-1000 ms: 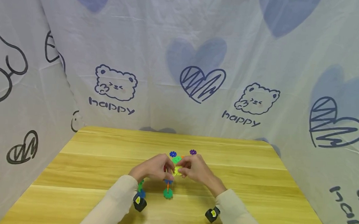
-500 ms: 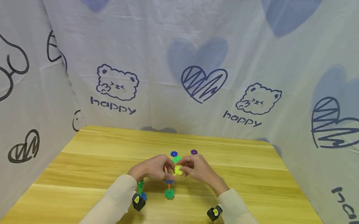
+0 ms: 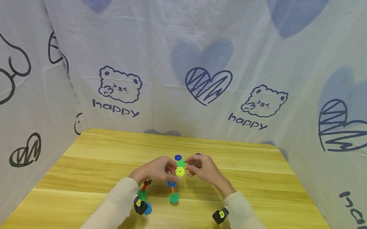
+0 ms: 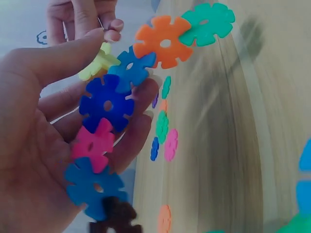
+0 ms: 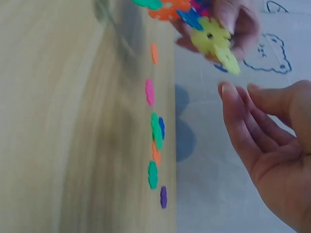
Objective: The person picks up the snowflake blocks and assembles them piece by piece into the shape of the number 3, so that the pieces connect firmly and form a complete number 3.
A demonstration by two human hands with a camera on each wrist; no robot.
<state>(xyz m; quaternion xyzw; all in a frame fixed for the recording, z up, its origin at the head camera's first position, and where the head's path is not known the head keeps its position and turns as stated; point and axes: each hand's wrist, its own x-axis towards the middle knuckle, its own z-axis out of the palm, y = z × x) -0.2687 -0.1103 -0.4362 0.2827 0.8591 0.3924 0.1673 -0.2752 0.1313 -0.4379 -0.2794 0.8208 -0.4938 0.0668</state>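
My left hand [image 3: 155, 169] holds a chain of interlocking snowflake discs over the table. In the left wrist view, its thumb and fingers curl round the part with a dark blue disc [image 4: 97, 97], a pink disc [image 4: 85, 145] and a yellow disc [image 4: 97, 65]. An orange disc [image 4: 158, 34] and a green disc [image 4: 214, 26] extend from the chain. Below the left wrist hangs another stretch, with a blue disc [image 3: 148, 208] near its end. My right hand [image 3: 205, 171] is just right of the yellow disc, fingers bent and apart from it, with nothing between thumb and fingertips.
Loose discs lie farther back on the wooden table [image 3: 260, 184], among them a dark blue disc [image 3: 178, 157], a pink disc [image 5: 149, 92] and a purple disc [image 5: 164, 197]. A white printed cloth [image 3: 159, 103] hangs behind the table and at both sides.
My right hand has let go of the yellow disc and moved slightly away to the right. The yellow disc now faces the head camera more fully, and the chain below the left wrist has swung.
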